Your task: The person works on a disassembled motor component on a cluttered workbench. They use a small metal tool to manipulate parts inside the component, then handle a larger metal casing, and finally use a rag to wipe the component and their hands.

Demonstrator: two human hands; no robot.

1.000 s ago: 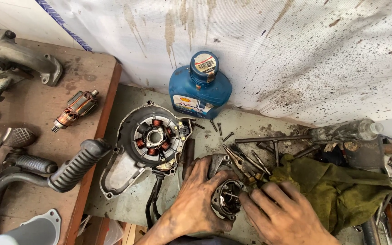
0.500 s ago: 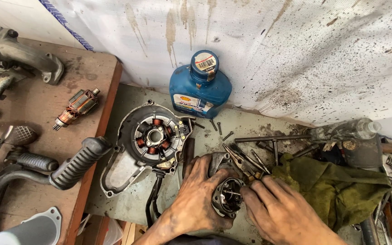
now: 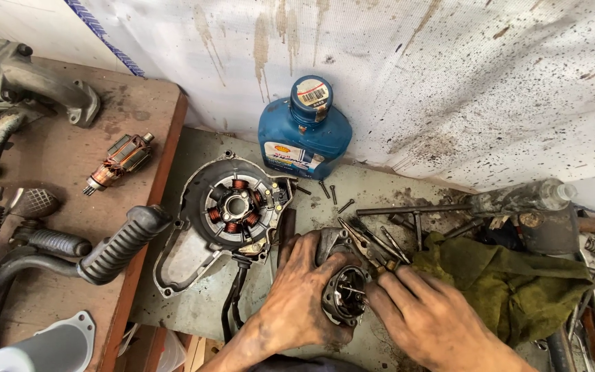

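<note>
My left hand [image 3: 297, 293], black with grease, wraps around a small round motor housing [image 3: 344, 295] lying on the grey floor sheet. Its open end faces up and shows dark parts inside. My right hand [image 3: 430, 318] rests against the right side of the housing, fingertips at its rim. Just behind the housing lies a pair of pliers [image 3: 366, 242]. Left of my hands sits a round engine cover with copper stator coils [image 3: 232, 210].
A blue oil bottle [image 3: 304, 131] stands against the spattered white wall sheet. An olive rag [image 3: 511, 286], long bolts [image 3: 414, 209] and loose screws lie right. The wooden board at left holds a copper armature [image 3: 120, 162], rubber-gripped levers [image 3: 118, 242] and metal castings.
Both hands stay on the motor housing. My right hand's fingers have shifted slightly closer onto its rim. Nothing else has moved.
</note>
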